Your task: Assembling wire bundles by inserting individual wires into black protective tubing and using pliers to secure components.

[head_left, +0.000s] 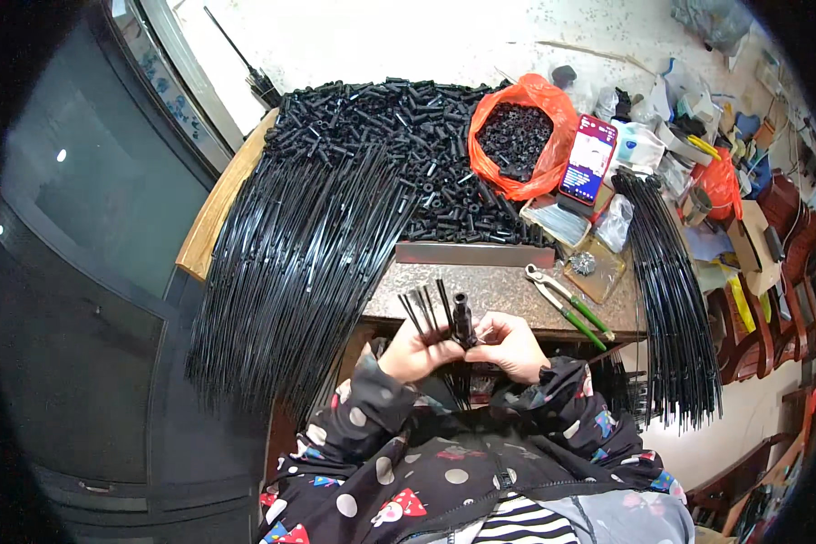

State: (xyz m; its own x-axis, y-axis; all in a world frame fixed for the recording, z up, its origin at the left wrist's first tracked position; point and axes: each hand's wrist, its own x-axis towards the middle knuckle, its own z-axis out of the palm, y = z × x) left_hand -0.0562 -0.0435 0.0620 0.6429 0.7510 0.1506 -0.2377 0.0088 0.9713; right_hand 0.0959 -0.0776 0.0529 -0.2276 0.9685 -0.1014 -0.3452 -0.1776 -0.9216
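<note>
In front of my body, at the table's near edge, my left hand (415,355) is closed round several thin black rods (423,308) whose ends fan out above the fingers. A short black tubular fitting (463,319) stands upright between my two hands, against the left fingertips. My right hand (515,350) is pinched close beside the fitting's lower end. Something small and thin shows at its fingertips, too small to name. Below the hands, the lower parts of the rods hang down, partly hidden by the hands and sleeves.
Black tubular pieces (363,118) heap across the table's far side. Long black rods (290,272) overhang at left, a rod bundle (675,299) at right. An orange bag (553,109) of small black parts, a phone (589,159), green-handled pliers (571,306) and a metal strip (476,255) lie nearby.
</note>
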